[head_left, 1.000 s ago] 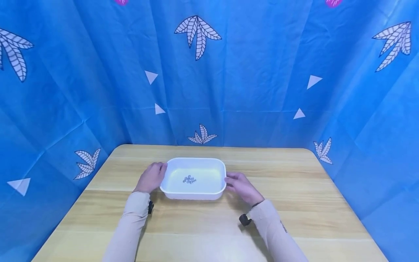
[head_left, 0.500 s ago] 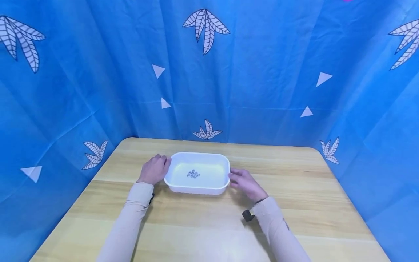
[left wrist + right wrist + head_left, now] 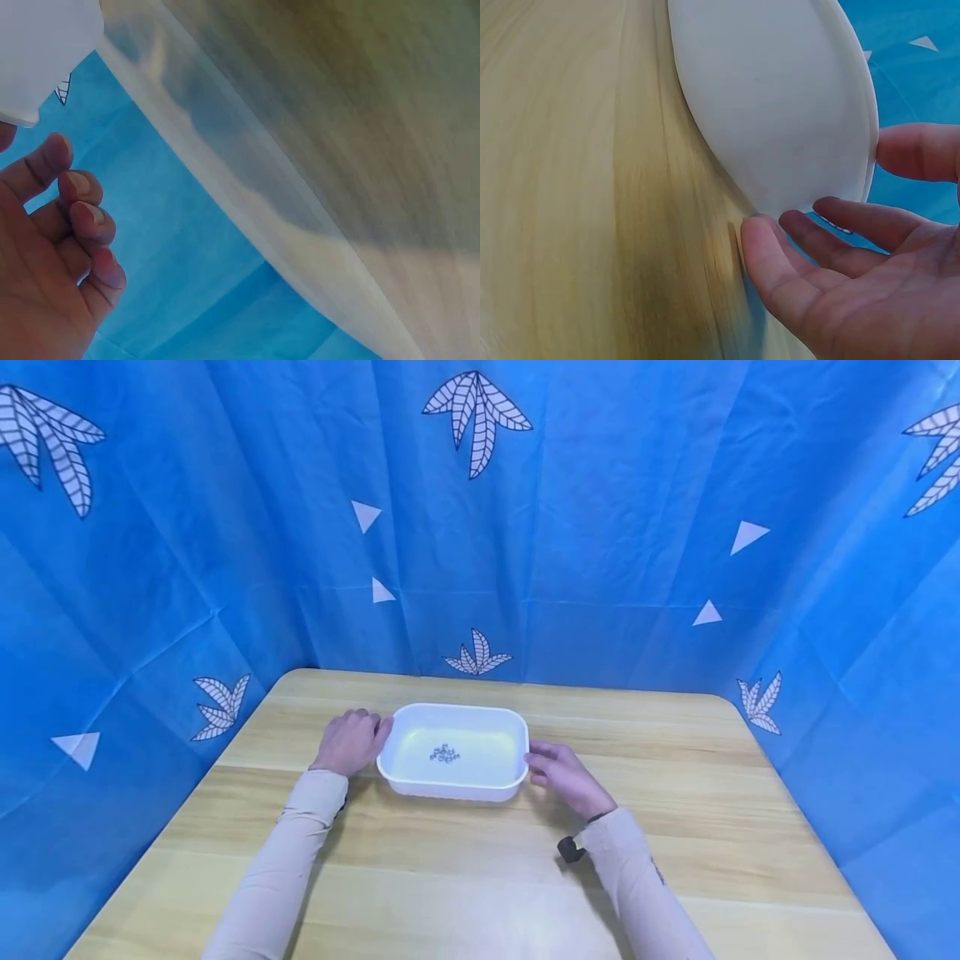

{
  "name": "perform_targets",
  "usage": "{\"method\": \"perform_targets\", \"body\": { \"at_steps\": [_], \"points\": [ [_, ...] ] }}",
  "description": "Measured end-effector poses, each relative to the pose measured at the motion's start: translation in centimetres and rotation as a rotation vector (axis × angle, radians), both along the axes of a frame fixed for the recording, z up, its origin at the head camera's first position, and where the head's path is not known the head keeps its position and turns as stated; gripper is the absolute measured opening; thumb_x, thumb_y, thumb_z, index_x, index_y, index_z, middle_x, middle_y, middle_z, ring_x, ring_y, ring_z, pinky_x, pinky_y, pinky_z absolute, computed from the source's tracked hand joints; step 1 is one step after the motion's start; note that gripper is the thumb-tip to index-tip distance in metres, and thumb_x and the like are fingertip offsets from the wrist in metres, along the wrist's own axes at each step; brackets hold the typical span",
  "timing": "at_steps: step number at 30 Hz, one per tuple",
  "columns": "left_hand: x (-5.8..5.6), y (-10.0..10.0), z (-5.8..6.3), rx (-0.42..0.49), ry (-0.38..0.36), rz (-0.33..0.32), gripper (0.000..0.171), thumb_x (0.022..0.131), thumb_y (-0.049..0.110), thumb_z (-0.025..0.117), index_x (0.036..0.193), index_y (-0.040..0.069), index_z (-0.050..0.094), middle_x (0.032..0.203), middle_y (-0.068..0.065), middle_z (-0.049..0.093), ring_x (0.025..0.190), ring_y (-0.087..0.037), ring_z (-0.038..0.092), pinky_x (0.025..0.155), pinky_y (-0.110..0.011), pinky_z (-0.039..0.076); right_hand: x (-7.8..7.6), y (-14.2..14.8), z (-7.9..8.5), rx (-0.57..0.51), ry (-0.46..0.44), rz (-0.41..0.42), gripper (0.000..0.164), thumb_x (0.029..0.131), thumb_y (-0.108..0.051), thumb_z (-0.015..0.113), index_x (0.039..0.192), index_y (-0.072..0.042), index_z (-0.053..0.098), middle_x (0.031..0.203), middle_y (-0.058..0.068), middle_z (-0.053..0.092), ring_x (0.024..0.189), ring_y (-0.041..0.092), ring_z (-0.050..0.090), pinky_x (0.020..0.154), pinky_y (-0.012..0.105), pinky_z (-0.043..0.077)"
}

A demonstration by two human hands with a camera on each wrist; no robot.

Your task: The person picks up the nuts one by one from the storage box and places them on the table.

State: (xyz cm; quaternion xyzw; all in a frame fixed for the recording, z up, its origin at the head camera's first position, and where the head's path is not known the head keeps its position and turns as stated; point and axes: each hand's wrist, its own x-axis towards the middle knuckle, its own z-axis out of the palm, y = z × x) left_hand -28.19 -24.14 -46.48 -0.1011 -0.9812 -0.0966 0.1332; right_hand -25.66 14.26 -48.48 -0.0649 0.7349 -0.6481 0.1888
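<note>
A white rectangular plastic tray (image 3: 459,791) with rounded corners stands toward the back of the table. Several tiny silvery pieces (image 3: 444,753), too small to identify, lie in a loose cluster on its floor. My left hand (image 3: 351,742) holds the tray's left end; in the left wrist view its curled fingers (image 3: 90,217) hang below the white rim, with one digit right at that rim. At the other end, my right hand (image 3: 568,777) grips the tray, one digit against the rim and the remaining fingertips (image 3: 761,232) along the lower wall.
The light wooden table (image 3: 480,877) has rounded back corners. Blue curtains (image 3: 615,527) printed with leaves and triangles hang close around the back and sides. A black wrist camera (image 3: 571,849) sticks out from the right sleeve.
The head view has shifted, so the whole scene sits slightly higher and farther right. Both hands stay at the tray's ends, and the tray has barely moved on the table.
</note>
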Motion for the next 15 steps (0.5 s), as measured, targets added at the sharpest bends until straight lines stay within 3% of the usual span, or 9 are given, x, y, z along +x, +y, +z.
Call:
{"method": "perform_targets", "body": {
  "at_steps": [8,15],
  "points": [
    [0.11,-0.04,0.07,0.021,-0.033,0.021,0.050,0.108,0.037,0.044,0.088,0.002,0.072,0.080,-0.014,0.066,0.081,-0.035,0.065,0.073,-0.054,0.054,0.05,0.02,0.15,0.016,-0.003,-0.003,0.057,0.106,-0.016,0.054,0.155,0.007,0.036,0.160,0.026,0.042,0.145,0.042,0.047,0.119,0.051,0.041],
    [-0.29,-0.22,-0.24,0.018,-0.005,-0.002,0.049,0.108,0.033,0.043,0.080,0.005,0.071,0.078,-0.014,0.066,0.080,-0.036,0.066,0.071,-0.053,0.054,-0.03,0.09,0.12,0.018,-0.010,-0.007,0.057,0.106,-0.017,0.054,0.155,0.007,0.036,0.160,0.026,0.042,0.145,0.043,0.047,0.118,0.052,0.042]
  ]
}}
